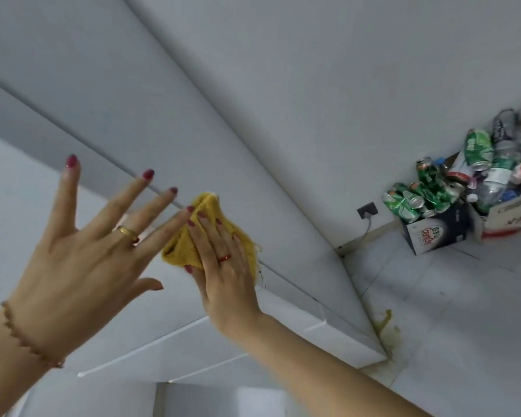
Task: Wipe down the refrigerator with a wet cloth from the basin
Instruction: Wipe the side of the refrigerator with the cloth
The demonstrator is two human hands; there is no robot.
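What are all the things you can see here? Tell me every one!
cloth: one, yellow, pressed on the refrigerator
refrigerator: one, white, fills the left and middle
wall socket: one, dark, low on the wall, cable hanging down
boxes: two, one dark, one pale, on the floor at right
cans and bottles: many, mostly green cans, heaped in the boxes
floor: pale tiles, yellowish stain by the fridge corner
left hand: fingers spread, holds nothing
right hand: flat on the cloth
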